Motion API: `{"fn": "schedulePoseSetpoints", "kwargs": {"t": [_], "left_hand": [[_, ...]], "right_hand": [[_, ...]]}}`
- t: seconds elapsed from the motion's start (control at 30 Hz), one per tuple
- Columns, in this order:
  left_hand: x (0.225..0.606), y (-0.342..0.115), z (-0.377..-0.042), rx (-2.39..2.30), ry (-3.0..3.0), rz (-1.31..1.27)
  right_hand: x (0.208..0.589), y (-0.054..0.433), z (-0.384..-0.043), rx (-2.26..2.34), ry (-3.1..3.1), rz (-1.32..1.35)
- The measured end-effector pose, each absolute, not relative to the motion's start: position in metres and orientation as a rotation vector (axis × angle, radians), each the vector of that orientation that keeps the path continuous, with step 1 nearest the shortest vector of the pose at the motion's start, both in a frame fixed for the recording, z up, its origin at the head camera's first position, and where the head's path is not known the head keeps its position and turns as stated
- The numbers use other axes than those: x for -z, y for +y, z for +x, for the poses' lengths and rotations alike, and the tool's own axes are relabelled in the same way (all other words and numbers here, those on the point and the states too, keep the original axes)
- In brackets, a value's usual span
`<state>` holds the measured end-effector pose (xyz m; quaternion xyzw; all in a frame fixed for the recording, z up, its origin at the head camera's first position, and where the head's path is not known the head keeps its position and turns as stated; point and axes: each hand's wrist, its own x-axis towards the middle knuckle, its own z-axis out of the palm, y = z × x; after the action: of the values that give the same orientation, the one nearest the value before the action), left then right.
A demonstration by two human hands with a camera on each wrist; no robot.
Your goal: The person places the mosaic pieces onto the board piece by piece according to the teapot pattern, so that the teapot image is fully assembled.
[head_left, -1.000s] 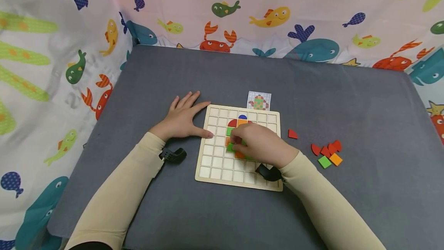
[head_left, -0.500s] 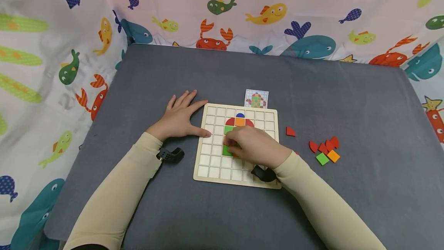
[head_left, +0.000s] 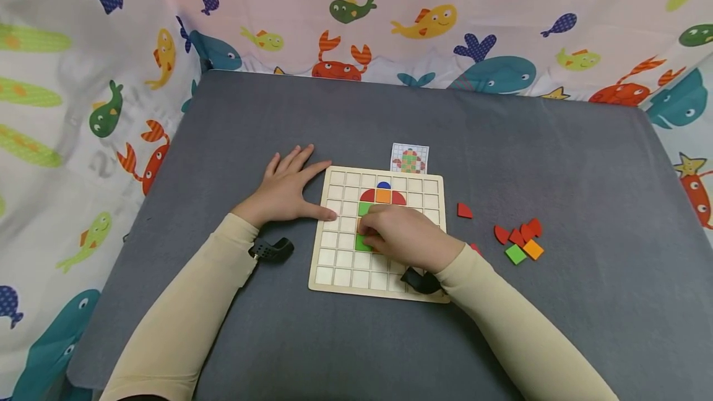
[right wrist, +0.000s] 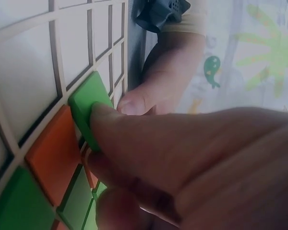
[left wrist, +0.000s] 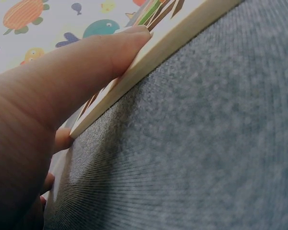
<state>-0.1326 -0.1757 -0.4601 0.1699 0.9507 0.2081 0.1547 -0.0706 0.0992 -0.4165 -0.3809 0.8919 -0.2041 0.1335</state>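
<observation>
A wooden grid board point(head_left: 351, 278) lies on the grey tabletop, with coloured tiles in its middle cells. My right hand point(head_left: 405, 235) is over these tiles and pinches a green square tile point(right wrist: 91, 98), thumb on its face, at a cell beside an orange square tile point(right wrist: 55, 155). Visible above the hand are a blue half-round tile point(head_left: 383, 185), an orange square point(head_left: 383, 195) and red rounded tiles point(head_left: 367, 195). Other tiles are hidden beneath the hand. My left hand point(head_left: 281, 197) is spread flat at the board's left side, its thumb resting on the edge.
A small printed pattern card point(head_left: 409, 158) lies behind the board. To the right are a lone red quarter-round piece point(head_left: 464, 210) and a cluster of red pieces point(head_left: 516, 237), with a green square point(head_left: 515, 255) and an orange square point(head_left: 533, 249). A fish-print cloth point(head_left: 401, 48) stands behind.
My right hand has shifted slightly towards me over the board, and more of the green tile shows. The left hand stays at the board's edge. The head view has moved a little.
</observation>
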Motion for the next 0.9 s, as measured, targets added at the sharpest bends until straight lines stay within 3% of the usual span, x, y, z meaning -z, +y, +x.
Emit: {"fn": "schedulePoseSetpoints", "kwargs": {"t": [0.37, 0.9], "left_hand": [[0.460, -0.176, -0.132, -0.594, 2.725, 0.482], [0.456, -0.175, -0.130, -0.609, 2.723, 0.481]], "right_hand": [[0.416, 0.102, -0.069, 0.594, 2.613, -1.163], [0.398, 0.133, -0.070, 0.582, 2.691, -0.991]]}}
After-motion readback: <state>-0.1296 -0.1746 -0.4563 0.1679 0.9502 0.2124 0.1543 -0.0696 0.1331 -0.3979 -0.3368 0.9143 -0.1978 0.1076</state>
